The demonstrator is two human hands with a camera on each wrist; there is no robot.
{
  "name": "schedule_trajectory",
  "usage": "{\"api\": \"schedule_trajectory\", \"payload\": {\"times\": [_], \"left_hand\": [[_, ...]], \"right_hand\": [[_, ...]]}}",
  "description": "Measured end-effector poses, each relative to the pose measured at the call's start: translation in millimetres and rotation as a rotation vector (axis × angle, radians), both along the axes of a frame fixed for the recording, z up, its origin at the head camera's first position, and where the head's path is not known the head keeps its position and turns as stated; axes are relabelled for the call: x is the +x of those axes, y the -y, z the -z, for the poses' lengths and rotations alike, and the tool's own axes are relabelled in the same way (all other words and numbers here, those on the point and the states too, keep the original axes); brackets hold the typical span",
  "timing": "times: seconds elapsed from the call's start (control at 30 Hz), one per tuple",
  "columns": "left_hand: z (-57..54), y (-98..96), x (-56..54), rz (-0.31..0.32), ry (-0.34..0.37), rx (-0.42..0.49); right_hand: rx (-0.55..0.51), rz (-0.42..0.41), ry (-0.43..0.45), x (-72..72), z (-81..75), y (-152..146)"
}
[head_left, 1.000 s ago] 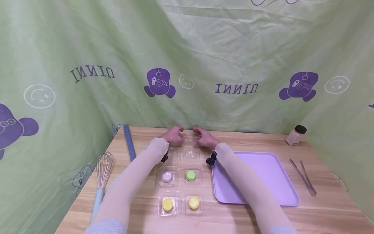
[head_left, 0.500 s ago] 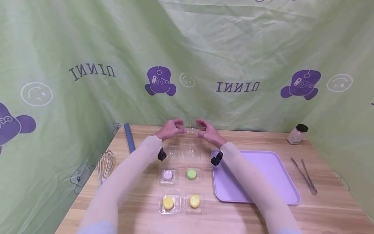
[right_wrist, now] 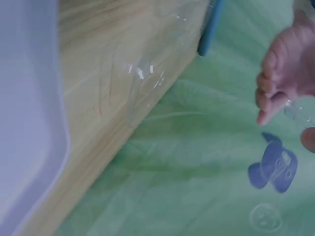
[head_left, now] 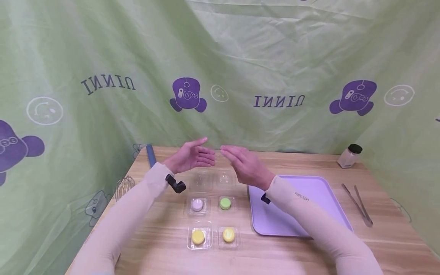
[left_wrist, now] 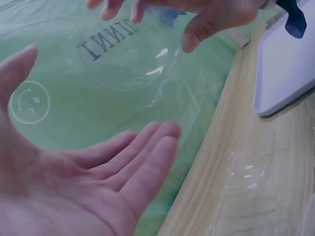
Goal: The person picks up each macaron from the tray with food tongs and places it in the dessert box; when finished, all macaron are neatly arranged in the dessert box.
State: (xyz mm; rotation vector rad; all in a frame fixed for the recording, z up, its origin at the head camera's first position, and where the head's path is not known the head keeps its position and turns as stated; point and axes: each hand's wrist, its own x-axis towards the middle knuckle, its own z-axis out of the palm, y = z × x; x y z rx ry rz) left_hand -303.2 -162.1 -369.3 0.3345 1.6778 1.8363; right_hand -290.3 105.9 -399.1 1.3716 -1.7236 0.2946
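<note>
Between my hands, above the back of the table, is a clear plastic box (left_wrist: 157, 69), faint against the green cloth. My right hand (head_left: 249, 164) reaches over it, its thumb and fingers bent around the plastic. With straight, spread fingers and palm turned inward, my left hand (head_left: 192, 156) is at the box's other side. Two more clear boxes (head_left: 224, 177) lie on the table below the hands. Nearer, four-sided clear boxes hold a lilac macaron (head_left: 197, 205), a green macaron (head_left: 225, 203) and two yellow macarons (head_left: 198, 237).
A purple tray (head_left: 299, 187) lies under my right forearm. Tongs (head_left: 361, 208) and a black-lidded jar (head_left: 350, 156) are farther right. On the left are a blue rolling pin (head_left: 150, 154) and a whisk (head_left: 123, 187), partly behind my left arm. Green cloth (head_left: 220, 122) hangs behind.
Both hands held the clear box from its sides and raised it off the table. Now the left hand has opened and drawn left, while the right hand has turned over the box.
</note>
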Motion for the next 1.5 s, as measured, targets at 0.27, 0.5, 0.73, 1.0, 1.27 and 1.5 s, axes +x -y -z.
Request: {"api": "schedule_trajectory", "payload": {"times": [0.27,0.5,0.73,1.0,1.27,1.5], "left_hand": [[5.1,4.9,10.5,0.194,-0.005,0.034],[6.4,7.9,13.8,0.267,-0.035,0.077],[3.6,9.3,16.2,0.281,-0.067,0.073],[4.5,8.5,25.0,0.098,-0.298,-0.033],[6.6,-1.1,41.9,-0.225,-0.639,-0.226],[18.4,-12.9,60.2,-0.265,-0.851,-0.326]], "right_hand": [[0.108,0.056,-0.162,11.7,2.1,1],[0.111,0.013,-0.157,16.3,2.8,2],[0.103,-0.007,-0.170,16.3,-1.3,4],[0.013,-0.127,0.152,18.9,-5.3,7],[-0.311,-0.175,0.821,25.7,-13.6,-4],[-0.438,-0.202,1.241,32.3,-4.8,-19]]}}
